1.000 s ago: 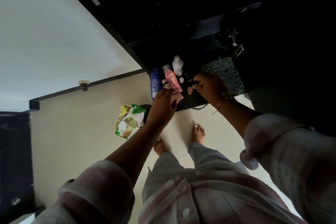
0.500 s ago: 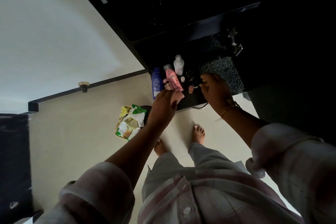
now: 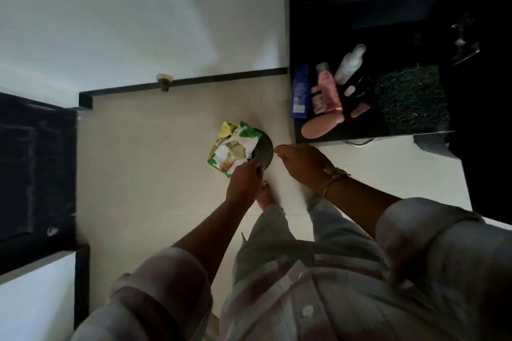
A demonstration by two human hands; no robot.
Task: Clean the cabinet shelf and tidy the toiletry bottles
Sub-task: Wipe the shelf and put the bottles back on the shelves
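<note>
The dark cabinet shelf [image 3: 368,134] at the upper right holds a blue bottle [image 3: 300,91], a pink bottle [image 3: 329,88], a white bottle [image 3: 349,63] and a small bottle [image 3: 318,101] standing close together. A pink tube [image 3: 321,124] lies at the shelf's front edge. A small white cap [image 3: 349,90] and a small pinkish item [image 3: 360,110] sit beside them. My left hand [image 3: 245,183] is low over the green-and-white wipes packet [image 3: 232,149] on the floor, its fingers curled at the packet's edge. My right hand [image 3: 302,166] hangs below the shelf, loosely curled and holding nothing.
A speckled mat [image 3: 412,97] covers the shelf's right part. The wipes packet lies on a dark round object [image 3: 263,147] on the pale floor. A doorstop [image 3: 164,81] sticks out from the wall's black skirting. A dark cabinet [image 3: 33,163] stands at left. My bare foot [image 3: 266,196] is below my hands.
Both hands left the shelf and dropped toward the floor. My left hand let go of the pink tube, which now lies on the shelf. The view swung left.
</note>
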